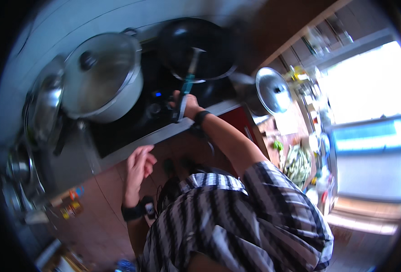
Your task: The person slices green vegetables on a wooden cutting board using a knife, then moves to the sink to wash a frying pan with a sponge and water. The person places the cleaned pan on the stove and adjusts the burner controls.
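My right hand (189, 104) is at the front of a black cooktop (118, 132), by a blue light on its control area. A long utensil with a teal and black handle (187, 84) crosses in front of that hand, its far end over a dark wok (173, 44). Blur hides whether my fingers close around the handle or lie beneath it. My left hand (141, 162) hovers before the counter edge, fingers loosely bent and apart, nothing in it. To the wok's left is a large pot (125, 98) covered by a glass lid (101, 57) with a dark knob.
Metal lids or pans (47, 102) lean at the far left. On the right, a shiny lid (271, 88) rests over a dark pot, near a board with cut pale green vegetables (297, 159). A wooden shelf edge (299, 34) juts in above. Small items lie on the tiled floor (98, 217).
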The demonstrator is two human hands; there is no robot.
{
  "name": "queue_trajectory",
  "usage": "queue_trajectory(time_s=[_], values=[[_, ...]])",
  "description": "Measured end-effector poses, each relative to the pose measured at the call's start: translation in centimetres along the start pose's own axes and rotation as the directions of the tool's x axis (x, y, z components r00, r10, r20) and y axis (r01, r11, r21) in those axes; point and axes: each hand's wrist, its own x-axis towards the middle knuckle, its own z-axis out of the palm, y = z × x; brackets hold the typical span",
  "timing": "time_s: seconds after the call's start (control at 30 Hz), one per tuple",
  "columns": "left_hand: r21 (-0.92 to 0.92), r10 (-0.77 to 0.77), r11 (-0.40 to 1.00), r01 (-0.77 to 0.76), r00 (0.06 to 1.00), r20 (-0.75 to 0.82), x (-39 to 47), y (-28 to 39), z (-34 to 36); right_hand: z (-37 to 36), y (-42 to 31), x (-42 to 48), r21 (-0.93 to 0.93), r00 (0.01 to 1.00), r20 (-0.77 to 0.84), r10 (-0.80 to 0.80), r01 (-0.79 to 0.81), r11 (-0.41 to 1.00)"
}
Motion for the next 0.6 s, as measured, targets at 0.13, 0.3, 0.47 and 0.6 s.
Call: queue_trajectory(time_s=[0.13,0.3,0.47,0.6], values=[[0.128,-0.22,0.959,0.252,0.95,-0.221,-4.3,-3.3,-1.2,1.6,1.2,1.0,-0.267,0.991,0.038,-0.127,0.133,0.955],[0.041,-0.284,0.949,0.311,0.907,-0.31,-6.5,-5.1,-1.9,0.4,0.6,0.3,0.099,0.997,-0.039,0.062,-0.058,0.993],[0.096,-0.183,0.971,0.22,0.936,-0.299,-5.5,-2.6,0.4,-0.4,-0.2,0.5,0.093,0.999,-0.039,0.012,-0.008,0.996],[0.142,-0.149,0.968,0.208,0.928,-0.342,-5.8,-0.7,1.7,-0.6,-0.8,0.7,-0.024,0.997,0.013,-0.076,0.076,0.997]])
